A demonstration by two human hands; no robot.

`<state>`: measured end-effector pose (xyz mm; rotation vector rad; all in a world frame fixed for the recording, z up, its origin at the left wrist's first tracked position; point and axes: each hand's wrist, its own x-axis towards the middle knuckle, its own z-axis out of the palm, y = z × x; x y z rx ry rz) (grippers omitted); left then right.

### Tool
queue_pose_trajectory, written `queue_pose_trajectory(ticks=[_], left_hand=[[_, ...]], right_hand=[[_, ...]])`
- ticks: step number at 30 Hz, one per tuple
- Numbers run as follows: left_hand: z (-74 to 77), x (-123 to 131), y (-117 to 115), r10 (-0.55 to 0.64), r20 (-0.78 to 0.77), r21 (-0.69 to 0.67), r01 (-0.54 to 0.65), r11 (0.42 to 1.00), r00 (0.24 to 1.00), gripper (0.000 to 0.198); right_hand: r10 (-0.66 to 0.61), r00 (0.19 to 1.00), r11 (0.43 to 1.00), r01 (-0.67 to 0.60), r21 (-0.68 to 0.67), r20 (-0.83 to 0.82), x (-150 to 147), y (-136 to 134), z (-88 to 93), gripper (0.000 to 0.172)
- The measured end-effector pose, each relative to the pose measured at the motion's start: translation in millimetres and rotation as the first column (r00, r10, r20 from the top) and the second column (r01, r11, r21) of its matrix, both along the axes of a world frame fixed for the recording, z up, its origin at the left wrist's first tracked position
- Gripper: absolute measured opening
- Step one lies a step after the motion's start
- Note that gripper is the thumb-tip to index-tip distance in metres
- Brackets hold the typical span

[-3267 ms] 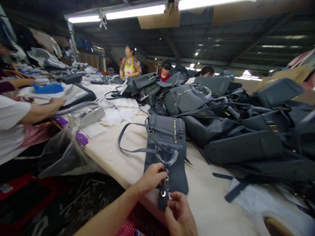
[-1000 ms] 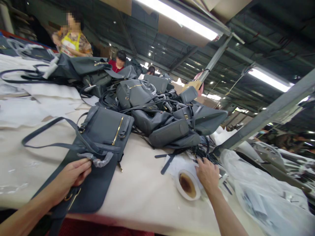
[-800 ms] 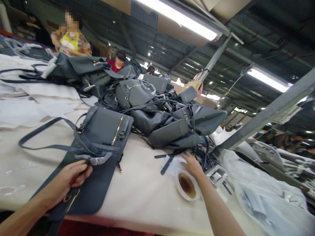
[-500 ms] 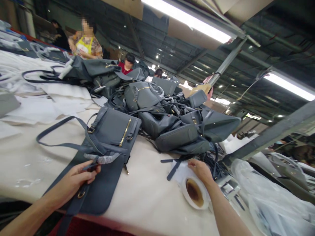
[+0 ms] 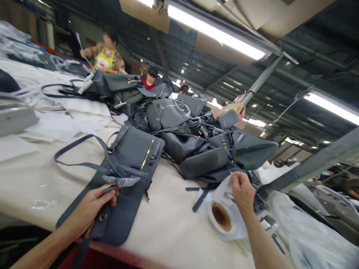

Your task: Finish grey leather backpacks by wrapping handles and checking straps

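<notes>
- The left hand (image 5: 99, 201) pinches one narrow dark strap, thumb pressed against fingers, while a broader tab (image 5: 98, 226) with one gold-toned ring hangs just below the grip.
- One dark backpack (image 5: 136, 147) lies on the pale table (image 5: 174, 224), its flap under the left hand and its body beyond; one plastic-wrapped handle (image 5: 127, 182) sits just past the fingertips, one gold zipper (image 5: 147, 154) farther up.
- Well to the right, the right hand (image 5: 243, 192) pinches the edge of one raised white sheet (image 5: 225, 186), fingers closed on it.
- Just below that grip sits one white roll (image 5: 221, 217) with a brown core; to its left, two dark strips (image 5: 199, 201).
- Beyond both hands rises one heap of similar bags (image 5: 204, 162), too tangled to count.
- Behind the heap, three co-workers (image 5: 104, 59).
</notes>
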<state>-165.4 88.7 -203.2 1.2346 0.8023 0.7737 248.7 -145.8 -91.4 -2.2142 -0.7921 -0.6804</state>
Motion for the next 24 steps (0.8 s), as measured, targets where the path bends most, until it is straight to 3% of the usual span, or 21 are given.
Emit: queue_pose_trajectory(ticks=[3,4,5,7,9,10,11,13,15,17,20,24], left_hand=[[11.9,-9,-12,-0.075,0.022,-0.082,0.077,0.994,0.997,0.033],[15.0,-12,-16,-0.123,0.056,-0.137,0.13,0.982,0.991,0.033],[17.3,-16,-19,-0.134,0.097,-0.187,0.151,0.971,0.986,0.031],[20.2,-24,-21,-0.146,0.111,-0.25,0.17,0.953,0.983,0.034],[22.9,-32,-21,-0.188,0.056,-0.279,0.196,0.94,0.981,0.035],[25.1,-36,-21,-0.21,0.023,-0.283,0.208,0.936,0.977,0.035],[27.8,-41,-21,-0.225,-0.004,-0.28,0.215,0.936,0.974,0.035],[34.6,-49,-20,-0.233,-0.04,-0.26,0.215,0.941,0.972,0.034],[41.1,-56,-21,-0.24,-0.067,-0.241,0.218,0.946,0.968,0.036],[45.1,-60,-22,-0.229,-0.109,-0.201,0.204,0.958,0.967,0.035],[44.6,-63,-27,-0.141,-0.187,-0.103,0.123,0.987,0.972,0.029],[38.3,-60,-36,-0.099,-0.155,-0.071,0.089,0.994,0.983,0.026]], right_hand=[[0.258,0.939,0.966,-0.256,0.039,-0.225,-38,21,16.9,0.042],[0.391,0.812,0.916,-0.391,0.095,-0.434,-57,30,17.5,0.044],[0.459,0.625,0.863,-0.482,0.151,-0.631,-80,39,15.1,0.046],[0.445,0.283,0.749,-0.638,0.179,-0.85,-135,57,1.9,0.041],[0.419,0.072,0.56,-0.805,0.195,-0.905,-196,72,-19.8,0.031],[0.435,0.037,0.494,-0.846,0.204,-0.899,-224,80,-32.4,0.025],[0.466,0.013,0.447,-0.866,0.223,-0.885,-250,88,-45.3,0.019],[0.505,-0.024,0.406,-0.875,0.262,-0.863,-288,106,-68.7,0.014],[0.536,0.015,0.442,-0.857,0.266,-0.844,-309,125,-84.8,0.015],[0.57,0.114,0.512,-0.824,0.243,-0.814,-315,141,-92.2,0.016],[0.574,0.198,0.584,-0.779,0.228,-0.794,-315,155,-92.8,0.019],[0.593,0.304,0.618,-0.766,0.178,-0.746,-316,158,-91.7,0.02]])
